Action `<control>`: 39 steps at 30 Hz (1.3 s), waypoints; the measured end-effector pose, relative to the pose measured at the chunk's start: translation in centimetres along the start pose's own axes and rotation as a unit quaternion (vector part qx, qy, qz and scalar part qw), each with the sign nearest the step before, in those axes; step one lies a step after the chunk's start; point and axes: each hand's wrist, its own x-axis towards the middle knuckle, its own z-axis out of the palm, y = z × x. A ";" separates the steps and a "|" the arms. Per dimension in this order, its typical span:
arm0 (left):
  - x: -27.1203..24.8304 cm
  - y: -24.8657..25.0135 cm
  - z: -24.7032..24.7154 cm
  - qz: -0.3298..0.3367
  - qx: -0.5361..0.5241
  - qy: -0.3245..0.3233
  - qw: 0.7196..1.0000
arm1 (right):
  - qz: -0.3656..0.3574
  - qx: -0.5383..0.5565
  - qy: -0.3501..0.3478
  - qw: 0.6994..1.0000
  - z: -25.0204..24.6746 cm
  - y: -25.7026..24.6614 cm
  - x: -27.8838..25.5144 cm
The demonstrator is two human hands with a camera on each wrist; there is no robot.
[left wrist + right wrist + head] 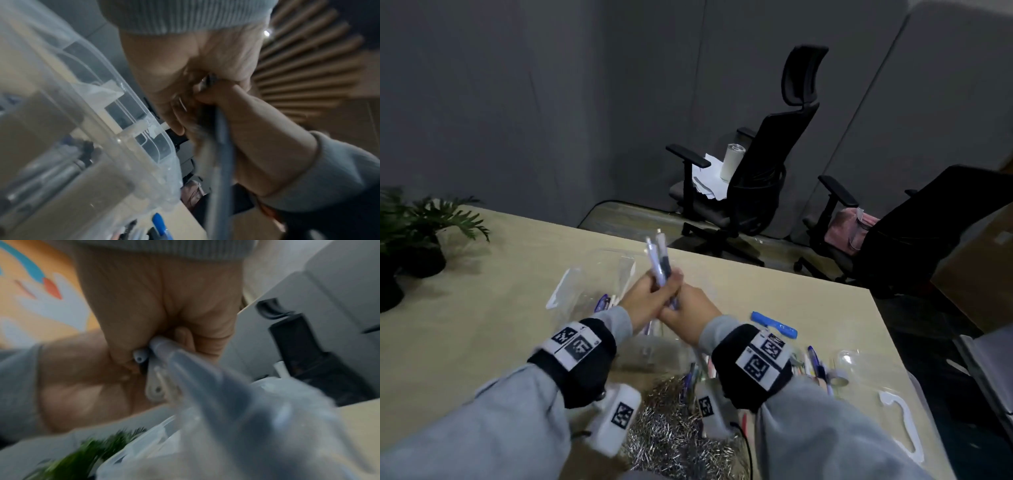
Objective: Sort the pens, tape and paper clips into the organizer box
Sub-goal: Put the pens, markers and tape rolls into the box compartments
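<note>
The left hand [643, 298] and right hand [688, 315] were pressed together, fingers curled around a bundle of pens [661, 263] held upright above the clear organizer box [599, 274]. A pile of paper clips [671, 428] lay on the table [482, 308] between the wrists.

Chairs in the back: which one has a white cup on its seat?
The left chair, with the tall headrest: a white cup stands on papers there. The right chair holds something pink instead.
</note>
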 end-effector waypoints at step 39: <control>2.3 -6.0 -9.4 0.027 0.205 0.340 0.917 | 0.155 0.175 0.056 0.971 2.5 -3.9 11.4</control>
